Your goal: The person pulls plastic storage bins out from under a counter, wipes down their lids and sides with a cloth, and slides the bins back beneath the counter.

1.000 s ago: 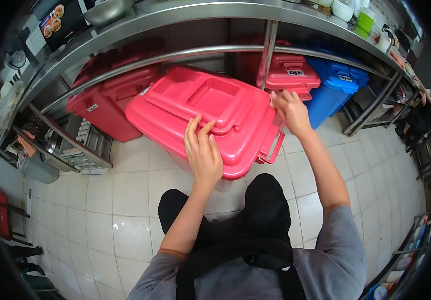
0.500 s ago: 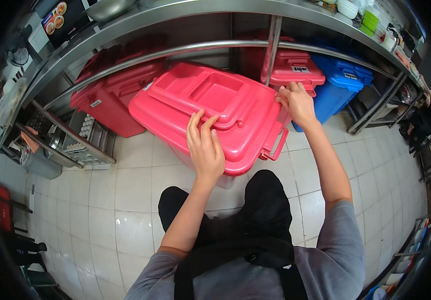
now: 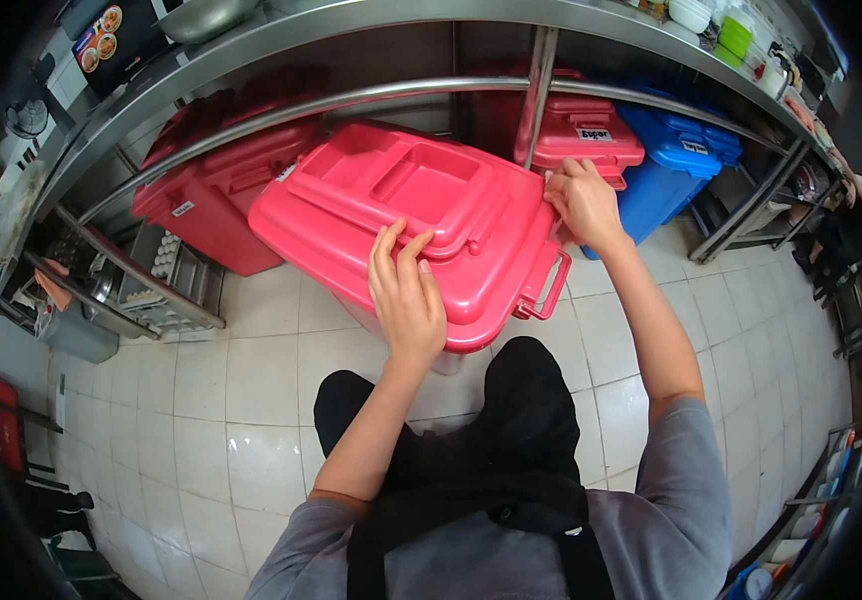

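Note:
In front of my knees is a large red plastic bin with its lid (image 3: pixel 511 260) on top, partly under a steel table. My left hand (image 3: pixel 406 300) rests on the near side of the lid, fingers spread and slightly bent, holding nothing. At the lid's right far corner, the fingers of my right hand (image 3: pixel 586 205) are bent and pinched at the edge. Their tips are partly hidden. A red loop handle (image 3: pixel 548 290) sticks out at the bin's right end, below that hand.
The steel table (image 3: pixel 351 45) and its lower rail (image 3: pixel 281 115) run across the back. Beneath stand more red bins (image 3: pixel 226 215) and a blue bin (image 3: pixel 666 165). Egg trays (image 3: pixel 166 262) sit on a low rack at left. Tiled floor (image 3: pixel 261 380) surrounds the bin.
The whole view has shifted slightly to the left. Both hands keep nearly the same places on the lid, and the bin shows no clear movement of its own.

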Tool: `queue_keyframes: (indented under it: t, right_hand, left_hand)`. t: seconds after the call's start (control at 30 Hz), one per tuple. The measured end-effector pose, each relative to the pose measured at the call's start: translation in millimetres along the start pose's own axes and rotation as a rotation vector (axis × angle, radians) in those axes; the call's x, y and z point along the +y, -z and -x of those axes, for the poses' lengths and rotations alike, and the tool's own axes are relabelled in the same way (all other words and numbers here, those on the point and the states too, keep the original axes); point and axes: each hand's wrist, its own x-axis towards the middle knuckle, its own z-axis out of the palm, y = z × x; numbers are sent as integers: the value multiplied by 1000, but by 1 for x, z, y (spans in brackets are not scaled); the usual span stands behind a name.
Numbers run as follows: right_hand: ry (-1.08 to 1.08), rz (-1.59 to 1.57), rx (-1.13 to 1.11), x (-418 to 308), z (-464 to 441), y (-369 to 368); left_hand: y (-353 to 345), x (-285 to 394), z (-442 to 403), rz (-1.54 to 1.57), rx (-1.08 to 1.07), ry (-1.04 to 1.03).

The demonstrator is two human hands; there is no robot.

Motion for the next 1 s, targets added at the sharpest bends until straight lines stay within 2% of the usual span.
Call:
queue_keyframes:
  t: [0.1,0.23,0.37,0.53,0.77,0.9,1.0]
  right_hand:
    - [7,-43,1,7,5,-7]
    - [65,-24,-31,-32,22,10]
    - [-5,-16,43,2,7,-6]
    - [38,-26,9,-24,21,2]
    - [-55,-26,54,5,11,-13]
    - [12,-116,18,-26,26,4]
    - [-41,-76,29,-10,19,0]
  left_hand:
    - [1,0,-1,-2,2,5]
    - [0,2,-1,5,-5,21]
    - [1,1,0,17,3,-19]
    - [1,4,-1,4,-18,16]
    - [3,3,0,-11,-18,-10]
    - [-1,5,-3,3,-22,7]
    - [-1,3,0,3,-28,-3]
